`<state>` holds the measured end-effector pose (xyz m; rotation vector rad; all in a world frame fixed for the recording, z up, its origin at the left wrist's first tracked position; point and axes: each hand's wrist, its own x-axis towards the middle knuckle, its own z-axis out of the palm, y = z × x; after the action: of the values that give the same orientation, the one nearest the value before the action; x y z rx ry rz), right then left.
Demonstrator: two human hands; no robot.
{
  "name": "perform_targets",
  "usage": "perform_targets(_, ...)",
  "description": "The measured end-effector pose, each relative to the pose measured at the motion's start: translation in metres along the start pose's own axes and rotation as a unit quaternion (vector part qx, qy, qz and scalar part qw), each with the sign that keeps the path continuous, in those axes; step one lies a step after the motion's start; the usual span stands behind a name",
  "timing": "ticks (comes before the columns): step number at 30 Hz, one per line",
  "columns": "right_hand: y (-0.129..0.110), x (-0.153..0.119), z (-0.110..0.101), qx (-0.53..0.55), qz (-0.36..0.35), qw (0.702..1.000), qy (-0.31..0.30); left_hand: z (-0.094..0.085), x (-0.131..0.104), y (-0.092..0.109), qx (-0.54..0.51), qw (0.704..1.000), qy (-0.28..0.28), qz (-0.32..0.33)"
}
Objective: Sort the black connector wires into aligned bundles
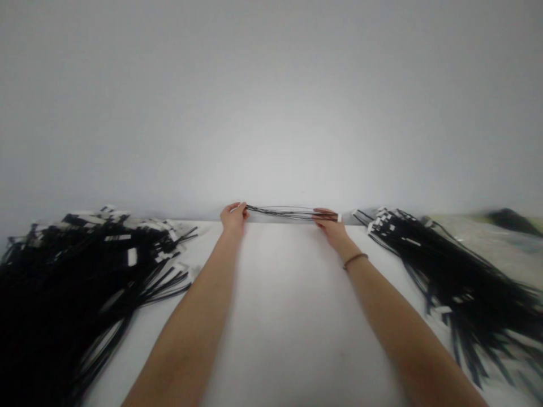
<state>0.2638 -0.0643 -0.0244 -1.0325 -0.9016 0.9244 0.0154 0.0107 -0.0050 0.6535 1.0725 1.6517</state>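
A thin bundle of black cables (280,213) is stretched level between my two hands, near the far edge of the white table. My left hand (234,217) pinches its left end between thumb and fingers. My right hand (330,226) holds the other end, where a small white connector or tag (339,218) shows at the fingers. The cables sag slightly in the middle and fan into several strands. Both arms reach forward, and a brown band (355,260) circles my right wrist.
A large heap of black cables with white ends (85,271) covers the table's left side. On the right lies a longer, more aligned pile of similar cables (458,265). Behind it is a clear plastic bag (500,243). A plain pale wall (271,102) rises beyond the table (292,316).
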Motion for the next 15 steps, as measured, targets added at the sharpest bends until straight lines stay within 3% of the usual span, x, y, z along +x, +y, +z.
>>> perform_targets(5,-0.010,-0.008,0.000,-0.001,0.025,0.997,-0.074,0.003,-0.001,0.017,0.098,0.995,-0.002,-0.006)
perform_targets(7,-0.012,-0.009,-0.001,0.022,0.046,0.995,-0.089,0.003,-0.002,0.035,0.134,0.990,-0.041,-0.005)
perform_targets(10,-0.012,-0.006,-0.003,0.062,0.093,0.990,-0.088,0.001,-0.016,0.079,0.178,0.974,-0.140,0.008)
perform_targets(11,-0.012,-0.005,-0.004,0.071,0.108,0.988,-0.085,0.000,-0.026,0.097,0.196,0.965,-0.174,0.025)
perform_targets(13,-0.011,-0.002,-0.005,0.080,0.129,0.985,-0.079,0.000,-0.054,0.133,0.223,0.942,-0.218,0.122)
perform_targets(15,-0.009,0.001,-0.006,0.079,0.136,0.985,-0.076,0.001,-0.085,0.167,0.244,0.917,-0.209,0.236)
